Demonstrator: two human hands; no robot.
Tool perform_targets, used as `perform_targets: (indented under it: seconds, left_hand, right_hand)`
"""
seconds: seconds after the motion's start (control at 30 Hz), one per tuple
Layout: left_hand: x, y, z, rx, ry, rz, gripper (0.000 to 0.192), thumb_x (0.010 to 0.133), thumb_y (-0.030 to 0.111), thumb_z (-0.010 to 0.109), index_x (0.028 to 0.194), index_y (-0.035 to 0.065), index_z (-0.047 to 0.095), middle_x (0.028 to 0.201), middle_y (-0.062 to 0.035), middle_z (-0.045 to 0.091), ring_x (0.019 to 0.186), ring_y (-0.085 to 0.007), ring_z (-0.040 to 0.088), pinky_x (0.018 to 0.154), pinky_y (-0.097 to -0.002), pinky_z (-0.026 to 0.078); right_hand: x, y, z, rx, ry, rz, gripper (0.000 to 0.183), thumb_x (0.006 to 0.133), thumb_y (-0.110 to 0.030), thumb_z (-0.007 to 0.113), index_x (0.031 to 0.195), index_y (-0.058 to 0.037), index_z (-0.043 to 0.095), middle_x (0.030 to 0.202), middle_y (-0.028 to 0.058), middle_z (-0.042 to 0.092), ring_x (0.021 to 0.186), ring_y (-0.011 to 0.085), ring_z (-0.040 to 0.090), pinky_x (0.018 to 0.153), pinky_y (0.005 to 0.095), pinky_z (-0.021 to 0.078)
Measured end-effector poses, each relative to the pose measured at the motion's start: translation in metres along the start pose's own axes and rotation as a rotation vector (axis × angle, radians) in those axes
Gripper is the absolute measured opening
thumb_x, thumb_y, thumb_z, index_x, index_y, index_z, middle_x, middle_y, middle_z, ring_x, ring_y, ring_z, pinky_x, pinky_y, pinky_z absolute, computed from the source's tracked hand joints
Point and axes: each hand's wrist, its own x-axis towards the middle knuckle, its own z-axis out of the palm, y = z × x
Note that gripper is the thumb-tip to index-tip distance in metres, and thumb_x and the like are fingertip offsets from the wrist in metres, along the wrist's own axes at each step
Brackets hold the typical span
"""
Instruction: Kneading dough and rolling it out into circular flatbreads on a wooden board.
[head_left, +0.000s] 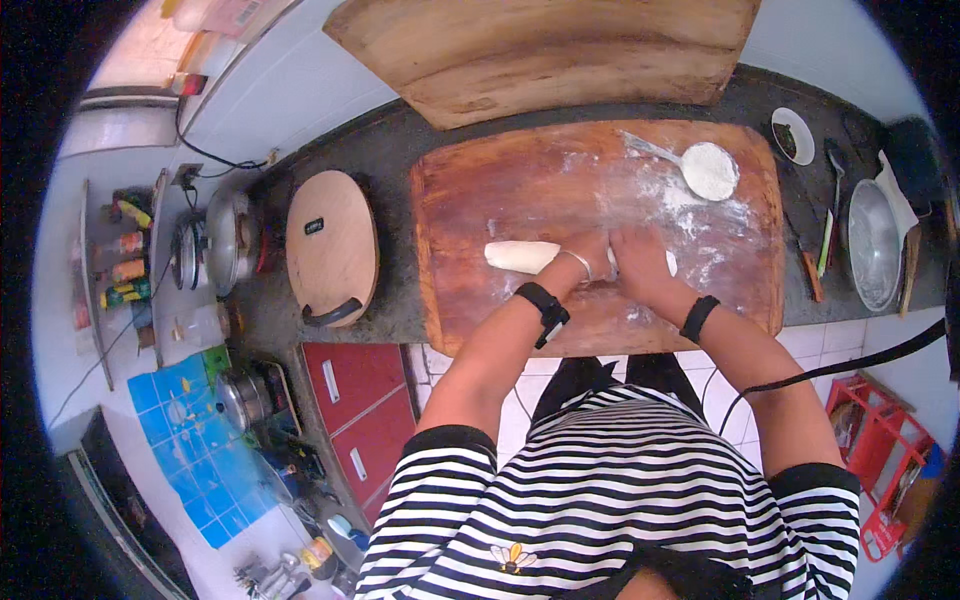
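A long roll of pale dough (521, 256) lies across the large wooden board (487, 187). My left hand (589, 255) rests on its middle, and my right hand (639, 259) is beside it, over the roll's right part. The hands nearly touch, with a little dough showing between them and a short end to the right of my right hand. Their fingers are partly hidden, so their exact hold is unclear. A metal ladle (652, 148) lies by a round heap of white flour (709, 171) at the board's upper right, with loose flour scattered around.
An oval wooden board (332, 240) lies left on the dark counter (401, 292). A second large board (570, 56) leans behind. At right are a white bowl (802, 135), a spoon (838, 176), a wooden-handled tool (813, 277) and a metal basin (874, 244).
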Motion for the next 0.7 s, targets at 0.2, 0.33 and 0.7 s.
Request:
perform_targets:
  seconds: [0.2,0.33,0.7]
  left_hand:
    - [-0.008,0.008,0.000,0.008,-0.029,-0.018,0.043,0.066,0.022,0.073,0.104,0.0050,0.063,0.096,-0.0198,0.067,0.091,-0.0375,0.063,0.079,-0.0439,0.050]
    - [-0.024,0.010,0.010,0.102,0.226,0.072,0.032,0.067,0.019,0.071,0.096,0.0077,0.063,0.091,-0.0171,0.066,0.086,-0.0353,0.063,0.075,-0.0439,0.050]
    - [-0.031,0.008,0.010,0.363,0.697,0.368,0.014,0.078,0.014,0.056,0.092,0.0122,0.058,0.084,-0.0081,0.051,0.087,-0.0263,0.051,0.074,-0.0396,0.040]
  right_hand:
    - [0.006,0.010,0.000,0.084,-0.202,0.009,0.036,0.058,-0.020,0.074,0.087,-0.0056,0.060,0.082,0.0165,0.063,0.078,0.0334,0.061,0.078,0.0433,0.0416]
    - [0.013,0.012,-0.012,0.194,-0.386,0.062,0.030,0.059,-0.023,0.074,0.081,-0.0045,0.065,0.074,0.0169,0.065,0.069,0.0320,0.063,0.066,0.0427,0.0472]
    - [-0.024,0.026,-0.078,1.718,-0.761,0.802,0.027,0.075,-0.017,0.070,0.097,-0.0034,0.062,0.079,0.0035,0.063,0.064,0.0169,0.061,0.056,0.0285,0.0477]
